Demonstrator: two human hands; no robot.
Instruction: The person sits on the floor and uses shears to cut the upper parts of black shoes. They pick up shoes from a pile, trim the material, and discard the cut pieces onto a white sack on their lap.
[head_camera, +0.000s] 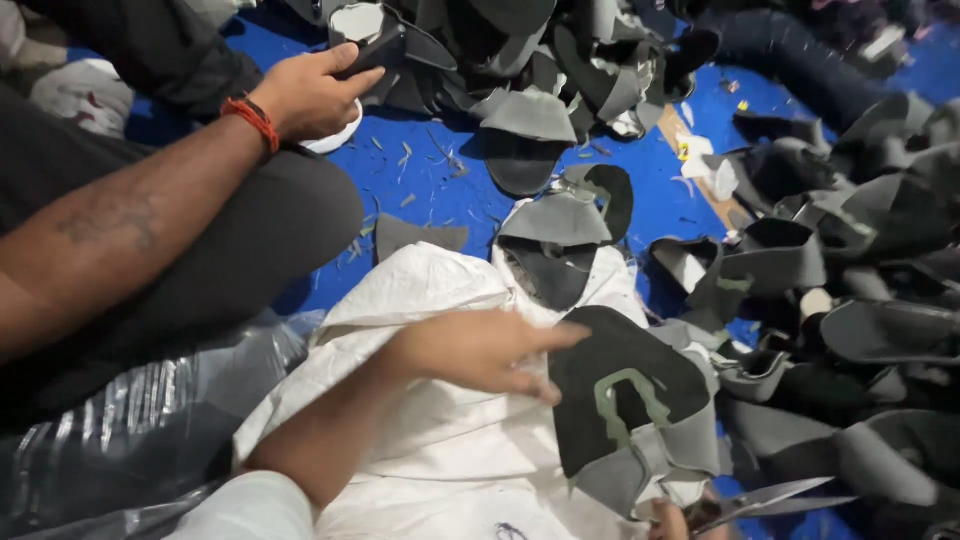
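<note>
Head view, looking down onto a blue floor (440, 190) strewn with grey and black cut shoe-upper pieces. At lower centre, the left hand (480, 350) lies nearly flat, fingers extended, pressing the edge of a dark upper piece (625, 400) that rests on a white woven sack (430, 440). At the bottom edge, the right hand (668, 520) is mostly out of frame, apparently closed on scissors (770, 500). The piece looks light, soft and floppy; it is probably best pinched at its edge. In the upper left, another person's hand (310, 95) grips a grey piece (385, 45) from the pile.
</note>
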